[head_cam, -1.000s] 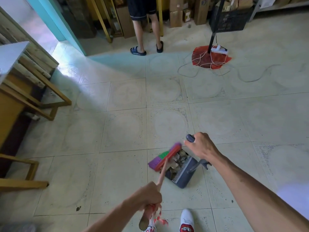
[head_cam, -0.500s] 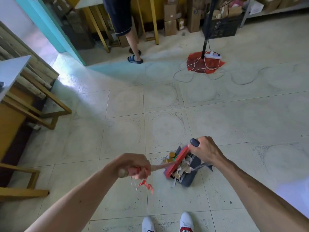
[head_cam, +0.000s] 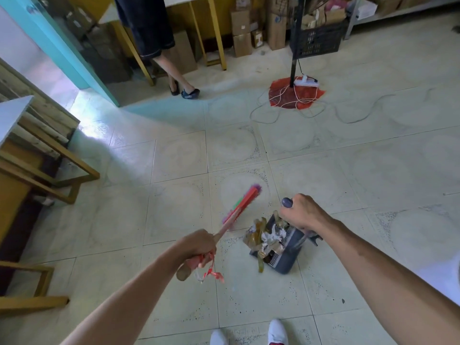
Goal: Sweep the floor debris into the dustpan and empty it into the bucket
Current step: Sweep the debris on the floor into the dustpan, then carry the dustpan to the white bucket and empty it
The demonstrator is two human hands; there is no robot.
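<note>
2 bare forearms reach forward and down from the bottom edge of the view, over a pale tiled floor (head_cam: pixel 174 212). The left arm angles up from the lower left, and the left hand (head_cam: pixel 198 247) is clenched around the near end of a broom handle (head_cam: pixel 220 234), with red ribbon scraps (head_cam: pixel 211 272) dangling below the fist. The handle runs up and away to the broom head (head_cam: pixel 242 205), red-backed with green and purple bristles, blurred and just left of the dustpan; whether it touches the floor I cannot tell.

The right arm comes in from the lower right, wrist bent down, and the right hand (head_cam: pixel 302 214) is closed over the dark upright dustpan handle (head_cam: pixel 286 202), whose rounded tip sticks out past the knuckles. Below that hand sits the dark blue dustpan (head_cam: pixel 286 255), tipped with its open mouth facing left. It holds crumpled brown and white debris (head_cam: pixel 263 239), heaped at the mouth, with 1 strip hanging over the lower lip onto the floor.

2 white shoe tips (head_cam: pixel 276 332) show at the bottom edge. Farther off, another person's legs (head_cam: pixel 174 73) stand by a yellow-legged table (head_cam: pixel 216 33), and a black pole (head_cam: pixel 296 41) rises from a red mat (head_cam: pixel 286 95) strewn with cable. No bucket can be made out.
</note>
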